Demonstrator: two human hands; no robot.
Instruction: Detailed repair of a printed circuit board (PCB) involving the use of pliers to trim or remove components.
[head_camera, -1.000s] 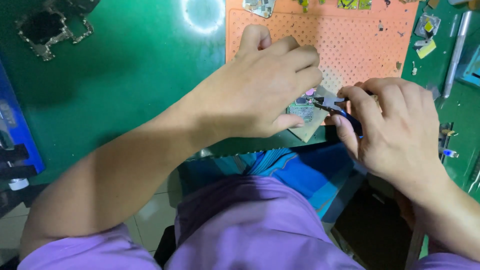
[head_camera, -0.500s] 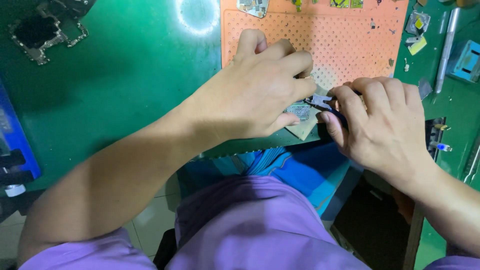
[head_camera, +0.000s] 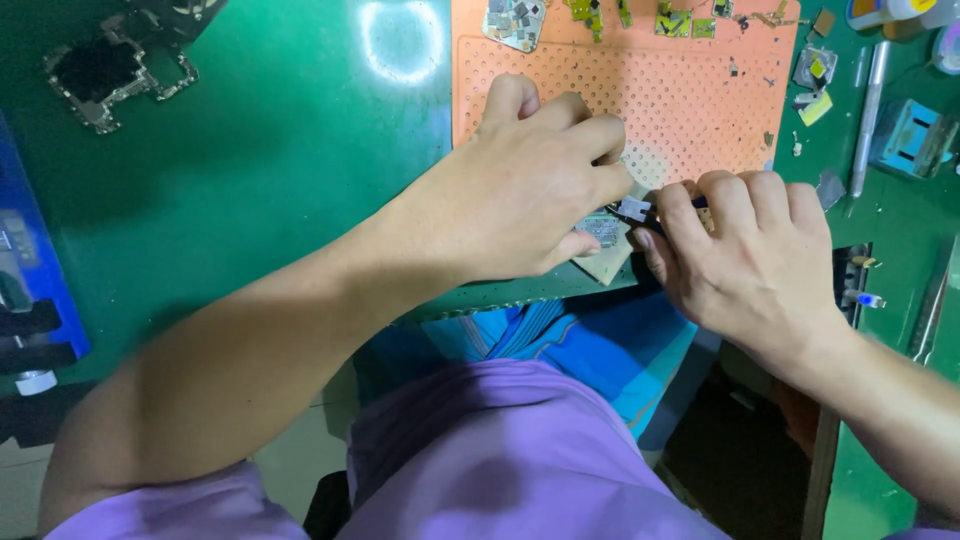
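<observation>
The left hand is pressing down on a small circuit board at the near edge of the orange mat on the bench. The right hand is pinching a thin tool, maybe tweezers, pointing left at the board, which is lying between both hands.

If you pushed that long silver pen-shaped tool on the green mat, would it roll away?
Probably, a little. The silver tool looks round and slim, lying loose on the green mat, so a sideways nudge would likely roll it. It looks like metal, so probably stiff. The mat may slow it.
</observation>
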